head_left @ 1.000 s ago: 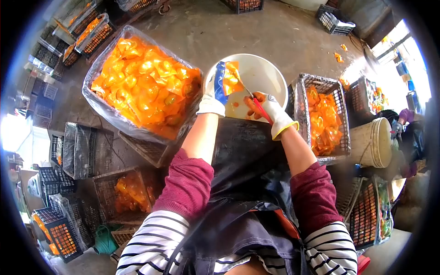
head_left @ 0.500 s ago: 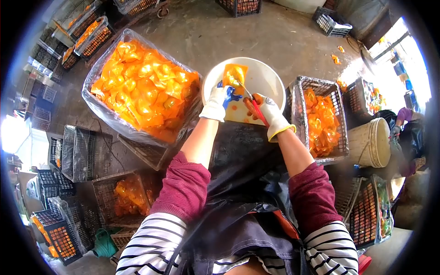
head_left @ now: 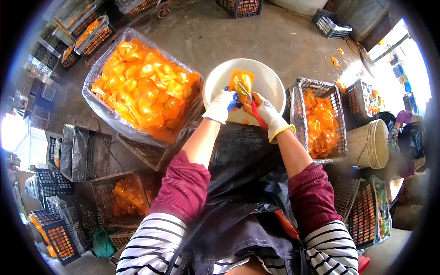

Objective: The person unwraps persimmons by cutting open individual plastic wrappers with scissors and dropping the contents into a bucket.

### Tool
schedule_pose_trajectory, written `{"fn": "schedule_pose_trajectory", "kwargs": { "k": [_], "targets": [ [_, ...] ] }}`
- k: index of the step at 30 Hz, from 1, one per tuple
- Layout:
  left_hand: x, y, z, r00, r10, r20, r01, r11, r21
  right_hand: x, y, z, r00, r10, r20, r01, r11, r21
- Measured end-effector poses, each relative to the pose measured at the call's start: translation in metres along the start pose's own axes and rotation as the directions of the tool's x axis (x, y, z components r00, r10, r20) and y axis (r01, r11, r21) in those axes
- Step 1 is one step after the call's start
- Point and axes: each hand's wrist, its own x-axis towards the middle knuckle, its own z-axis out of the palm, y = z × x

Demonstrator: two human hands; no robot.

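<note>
Packet (head_left: 237, 79), glossy orange, within rim of white bucket (head_left: 268, 82), presumably for catching drips. Left hand (head_left: 222, 106) closed on packet's lower left corner, probably for steadiness. Right hand (head_left: 271, 114) clamped on red-handled tool (head_left: 257, 114), likely scissors, laid across packet. Lined crate (head_left: 97, 118) at left, mesh crate (head_left: 339, 114) at right, apparently for easy reach. Left fingertips and blade contact unclear; bucket floor partly hidden.
</note>
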Motion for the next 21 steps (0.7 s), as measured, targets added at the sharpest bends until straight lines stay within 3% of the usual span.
{"fn": "schedule_pose_trajectory", "kwargs": {
  "k": [1, 2, 3, 4, 5, 7, 10, 12, 13, 14, 17, 18, 19, 20, 21],
  "targets": [
    [-0.013, 0.020, -0.011, 0.993, 0.006, 0.116, -0.041, 0.953, 0.301, 0.001, -0.002, 0.000, 1.000, -0.001, -0.003, 0.001, 0.999, -0.032],
    [-0.020, 0.027, -0.012, 0.996, -0.085, 0.007, 0.085, 0.996, 0.005, 0.000, -0.004, 0.000, 1.000, 0.000, -0.007, -0.001, 0.998, -0.064],
    [-0.026, 0.034, -0.009, 0.977, -0.204, -0.067, 0.175, 0.937, -0.303, -0.007, -0.015, 0.001, 0.996, 0.088, 0.010, -0.088, 0.996, 0.000],
    [-0.028, 0.038, -0.007, 0.937, -0.335, -0.100, 0.217, 0.781, -0.586, -0.013, -0.029, 0.000, 0.985, 0.172, 0.030, -0.173, 0.983, 0.062],
    [-0.025, 0.034, -0.005, 0.936, -0.334, -0.110, 0.202, 0.768, -0.608, -0.018, -0.040, 0.000, 0.966, 0.251, 0.056, -0.256, 0.959, 0.121],
    [-0.019, 0.021, 0.000, 0.933, -0.335, -0.131, 0.175, 0.740, -0.649, -0.024, -0.047, 0.001, 0.971, 0.236, 0.033, -0.238, 0.963, 0.126],
    [-0.023, 0.026, -0.002, 0.961, -0.276, -0.024, 0.233, 0.849, -0.474, -0.002, -0.001, -0.002, 0.985, 0.169, 0.023, -0.169, 0.948, 0.270],
    [-0.014, 0.012, 0.001, 0.963, -0.231, -0.141, 0.183, 0.939, -0.290, -0.004, -0.007, 0.000, 0.988, 0.150, 0.028, -0.153, 0.962, 0.228],
    [-0.010, 0.003, 0.005, 0.961, -0.199, -0.191, 0.162, 0.968, -0.192, -0.011, -0.018, -0.003, 0.986, 0.164, 0.033, -0.167, 0.979, 0.114],
    [-0.016, 0.011, 0.000, 0.952, -0.208, -0.225, 0.169, 0.969, -0.180, -0.019, -0.034, -0.004, 0.984, 0.177, 0.035, -0.177, 0.984, -0.004],
    [-0.003, 0.003, 0.005, 0.915, -0.198, -0.351, 0.090, 0.950, -0.299, -0.024, -0.045, -0.001, 0.988, 0.152, 0.036, -0.152, 0.988, -0.011],
    [-0.004, 0.003, 0.001, 0.959, -0.159, -0.235, 0.017, 0.859, -0.512, -0.020, -0.040, -0.005, 0.984, 0.172, 0.041, -0.176, 0.980, 0.093],
    [-0.003, 0.004, 0.004, 0.989, -0.092, -0.116, -0.050, 0.527, -0.848, -0.013, -0.030, -0.012, 0.980, 0.192, 0.049, -0.198, 0.961, 0.196],
    [-0.003, 0.005, 0.006, 1.000, -0.023, 0.005, 0.007, 0.078, -0.997, -0.008, -0.024, -0.015, 0.976, 0.209, 0.060, -0.218, 0.930, 0.295],
    [-0.015, 0.031, -0.003, 0.999, -0.033, 0.035, 0.035, 0.000, -0.999, -0.007, -0.023, -0.014, 0.978, 0.200, 0.063, -0.210, 0.929, 0.306]
  ]
}}
